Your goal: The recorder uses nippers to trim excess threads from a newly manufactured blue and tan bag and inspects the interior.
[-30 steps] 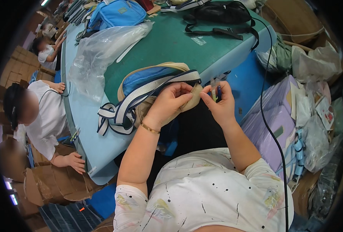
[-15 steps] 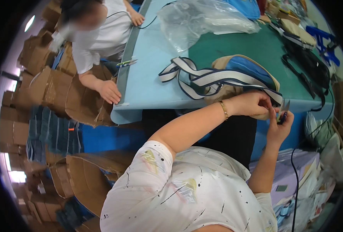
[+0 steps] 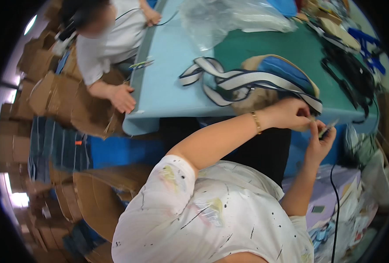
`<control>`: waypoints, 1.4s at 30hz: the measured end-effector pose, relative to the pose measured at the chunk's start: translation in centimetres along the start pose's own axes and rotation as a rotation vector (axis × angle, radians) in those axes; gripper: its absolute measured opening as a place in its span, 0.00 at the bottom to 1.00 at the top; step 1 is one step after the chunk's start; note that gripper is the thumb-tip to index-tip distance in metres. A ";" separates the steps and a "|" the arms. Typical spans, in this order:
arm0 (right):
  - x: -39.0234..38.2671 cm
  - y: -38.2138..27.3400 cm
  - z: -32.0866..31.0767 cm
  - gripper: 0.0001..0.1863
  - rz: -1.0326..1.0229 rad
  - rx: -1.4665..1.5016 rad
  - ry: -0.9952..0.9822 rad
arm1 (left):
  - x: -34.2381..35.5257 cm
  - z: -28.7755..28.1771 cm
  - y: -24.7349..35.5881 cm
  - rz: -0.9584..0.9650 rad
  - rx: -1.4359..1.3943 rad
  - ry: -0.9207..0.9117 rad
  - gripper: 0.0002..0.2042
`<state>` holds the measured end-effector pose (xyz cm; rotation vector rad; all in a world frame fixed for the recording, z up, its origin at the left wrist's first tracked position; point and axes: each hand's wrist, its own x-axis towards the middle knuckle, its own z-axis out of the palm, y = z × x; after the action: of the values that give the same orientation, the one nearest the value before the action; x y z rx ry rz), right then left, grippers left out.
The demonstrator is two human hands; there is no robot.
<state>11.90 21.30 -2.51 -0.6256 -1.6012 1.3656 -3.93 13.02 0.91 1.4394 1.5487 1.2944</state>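
Note:
A beige bag (image 3: 258, 100) with a blue lining lies at the table's near edge, its white strap with navy borders (image 3: 256, 79) looped over it and out to the left. My left hand (image 3: 292, 114) is at the bag's near right side, fingers pinched on a beige edge of it; the exact spot is partly covered by the hand. Close beside it, my right hand (image 3: 320, 141) is closed around small scissors (image 3: 329, 128), blades pointing up and right. The fingertips of both hands nearly meet.
A clear plastic bag (image 3: 234, 19) lies across the far table. Small green-handled snips (image 3: 141, 65) rest by the left edge, near a co-worker's hand (image 3: 123, 98). Black bags (image 3: 350, 74) lie at right. Cardboard boxes (image 3: 54, 96) stack up at left; a black cable (image 3: 336, 206) hangs at right.
The scissors in my right hand have tilted further to the right. My left hand has stayed at the bag's edge. The view has shifted slightly, and the co-worker's head has moved a little.

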 end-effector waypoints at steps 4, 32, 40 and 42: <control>-0.2 -0.6 0.9 0.13 0.018 0.131 0.060 | -0.6 -0.3 0.5 -0.093 -0.033 0.018 0.10; 2.8 -5.6 -4.0 0.21 -0.492 -0.956 -0.294 | -1.2 -1.0 2.9 -0.301 -0.397 -0.037 0.12; 3.2 -5.2 -5.1 0.23 -0.407 -0.859 -0.423 | -1.3 -1.1 2.6 -0.313 -0.497 -0.045 0.11; 3.4 -4.6 -5.1 0.22 -0.367 -0.805 -0.450 | -1.3 -1.1 2.6 -0.307 -0.482 -0.044 0.11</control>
<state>15.63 25.40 2.79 -0.4474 -2.5131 0.5711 -3.87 11.31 3.46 0.8841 1.2541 1.3198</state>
